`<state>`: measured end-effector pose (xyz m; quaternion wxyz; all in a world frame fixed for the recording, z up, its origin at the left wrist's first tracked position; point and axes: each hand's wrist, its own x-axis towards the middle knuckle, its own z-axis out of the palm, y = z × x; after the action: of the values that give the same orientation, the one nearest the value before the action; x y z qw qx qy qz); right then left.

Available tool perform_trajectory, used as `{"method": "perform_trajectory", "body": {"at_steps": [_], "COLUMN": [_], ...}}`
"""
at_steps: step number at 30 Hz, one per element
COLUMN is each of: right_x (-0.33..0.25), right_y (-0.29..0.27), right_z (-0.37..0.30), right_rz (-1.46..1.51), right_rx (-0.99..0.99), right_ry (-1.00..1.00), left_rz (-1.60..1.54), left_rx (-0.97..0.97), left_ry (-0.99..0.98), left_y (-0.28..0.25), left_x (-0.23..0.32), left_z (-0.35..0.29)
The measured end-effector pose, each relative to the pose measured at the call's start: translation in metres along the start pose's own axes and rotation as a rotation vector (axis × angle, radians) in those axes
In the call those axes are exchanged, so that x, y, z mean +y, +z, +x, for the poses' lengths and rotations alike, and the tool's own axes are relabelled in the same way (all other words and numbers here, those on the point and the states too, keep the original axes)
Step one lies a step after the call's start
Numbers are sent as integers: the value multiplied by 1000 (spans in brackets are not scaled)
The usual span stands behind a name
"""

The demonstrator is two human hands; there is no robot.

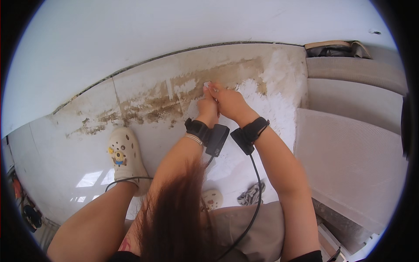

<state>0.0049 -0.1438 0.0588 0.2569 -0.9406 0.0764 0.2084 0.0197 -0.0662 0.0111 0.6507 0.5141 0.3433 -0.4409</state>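
Both hands meet close together over the stained floor tile (152, 109), in front of the far white wall. My left hand (207, 107) is closed, its thumb and fingertips up against a small white piece (207, 84), perhaps a wad of tissue; its kind is too small to make out. My right hand (232, 103) comes in from the right, fingers pinched together at the same piece. Brown dirt smears run across the pale floor beneath and to the left of the hands. Each wrist wears a black strap with a small black box and cable.
On the right stand stepped greyish-beige panels (349, 153), with a pair of shoes (336, 48) at their far end. My foot, in a cream clog (126, 153), rests at the left. A crumpled grey patterned cloth (249, 195) lies near my knees. Dark hair hangs into the view.
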Motion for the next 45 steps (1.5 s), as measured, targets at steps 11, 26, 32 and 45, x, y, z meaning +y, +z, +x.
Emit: {"method": "perform_trajectory", "body": {"at_steps": [11, 26, 32, 45], "right_x": [-10, -17, -20, -28], "right_y": [-3, -4, 7, 57], "right_z": [-1, -9, -37, -57], "right_rz": [-243, -127, 95, -56], "right_rx": [43, 3, 71, 174], "right_ry": [-54, -40, 61, 130], "left_rz": [74, -238, -331, 314], "left_rx": [-58, -307, -572, -500], "left_ry": [47, -164, -193, -89], "left_y": [-3, -27, -53, -65], "left_x": [8, 10, -18, -5], "left_z": [-4, -10, -23, -58]}}
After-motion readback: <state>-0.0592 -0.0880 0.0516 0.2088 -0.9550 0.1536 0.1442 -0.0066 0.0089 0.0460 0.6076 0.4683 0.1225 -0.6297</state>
